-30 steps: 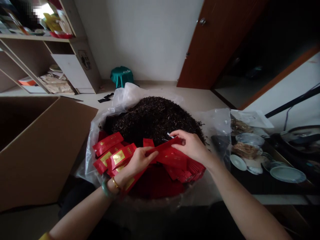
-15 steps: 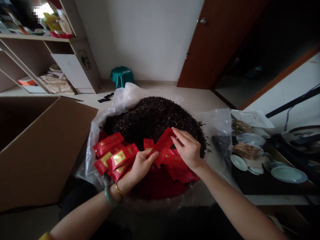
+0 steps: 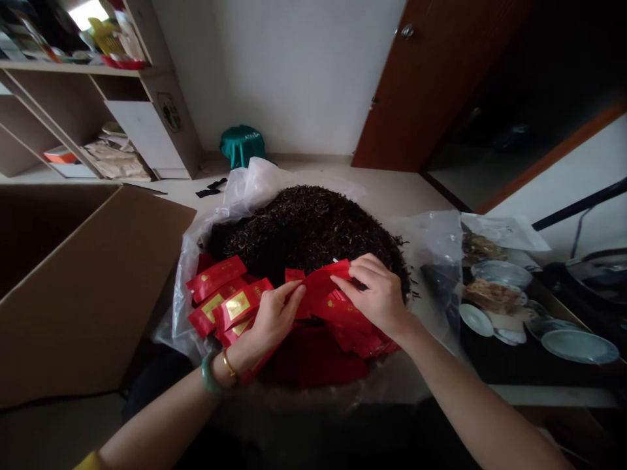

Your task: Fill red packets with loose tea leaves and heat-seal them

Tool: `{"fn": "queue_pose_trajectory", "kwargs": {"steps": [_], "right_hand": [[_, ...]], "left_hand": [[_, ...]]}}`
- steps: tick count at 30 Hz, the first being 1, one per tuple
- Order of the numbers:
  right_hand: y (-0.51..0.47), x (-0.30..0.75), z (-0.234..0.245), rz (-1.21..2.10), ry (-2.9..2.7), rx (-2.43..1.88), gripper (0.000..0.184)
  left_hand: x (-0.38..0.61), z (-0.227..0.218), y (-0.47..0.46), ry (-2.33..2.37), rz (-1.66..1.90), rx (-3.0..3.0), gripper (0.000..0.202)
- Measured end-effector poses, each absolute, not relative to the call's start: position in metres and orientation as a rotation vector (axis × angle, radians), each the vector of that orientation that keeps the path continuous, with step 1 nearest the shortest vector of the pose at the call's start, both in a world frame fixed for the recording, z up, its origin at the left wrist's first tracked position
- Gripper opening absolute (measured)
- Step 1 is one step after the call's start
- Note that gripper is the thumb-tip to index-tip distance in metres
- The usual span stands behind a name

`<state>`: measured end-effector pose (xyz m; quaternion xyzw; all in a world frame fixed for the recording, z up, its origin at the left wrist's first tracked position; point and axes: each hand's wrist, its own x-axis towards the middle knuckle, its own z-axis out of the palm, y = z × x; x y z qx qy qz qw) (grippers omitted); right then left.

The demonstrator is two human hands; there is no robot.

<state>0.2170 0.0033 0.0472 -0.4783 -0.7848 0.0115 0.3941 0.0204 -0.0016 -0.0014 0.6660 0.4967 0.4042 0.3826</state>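
A small red foil packet [image 3: 317, 287] stretches between my two hands. My left hand [image 3: 275, 318], with a green bangle and a gold bracelet at the wrist, pinches its left end. At the packet's right end, the fingertips of my right hand [image 3: 381, 292] are closed on the edge. Beneath and behind lies a big heap of dark, loose tea leaves [image 3: 323, 212] in a clear plastic bag [image 3: 182, 287]. Several red packets with gold labels [image 3: 219, 277] are piled left of my left hand. More red packets [image 3: 350, 321] lie under my right hand.
An open cardboard box [image 3: 122, 274] stands at the left. To the right, a low dark table [image 3: 524, 365] holds dishes and a pale saucer [image 3: 580, 346]. Beyond the bag are a teal-covered stool-like object [image 3: 242, 145], a shelf unit [image 3: 171, 130] and a brown door [image 3: 396, 98].
The red packet has swung from a steep slant to nearly level. My right hand has moved slightly right and down with its end. The whole view has shifted a little.
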Motion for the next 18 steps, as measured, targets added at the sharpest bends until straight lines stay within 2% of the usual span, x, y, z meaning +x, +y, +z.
{"fn": "queue_pose_trajectory", "kwargs": {"steps": [8, 12, 18], "right_hand": [[-0.009, 0.211, 0.052, 0.552, -1.992, -1.264, 0.022], [-0.006, 0.205, 0.047, 0.863, -1.907, -1.257, 0.027], [0.004, 0.212, 0.025, 0.560, -1.709, -1.323, 0.023]], "left_hand": [[0.012, 0.004, 0.007, 1.144, 1.206, 1.578, 0.034], [0.008, 0.009, 0.011, 1.220, 1.234, 1.569, 0.032], [0.006, 0.015, 0.011, 1.276, 1.316, 1.665, 0.026]]}}
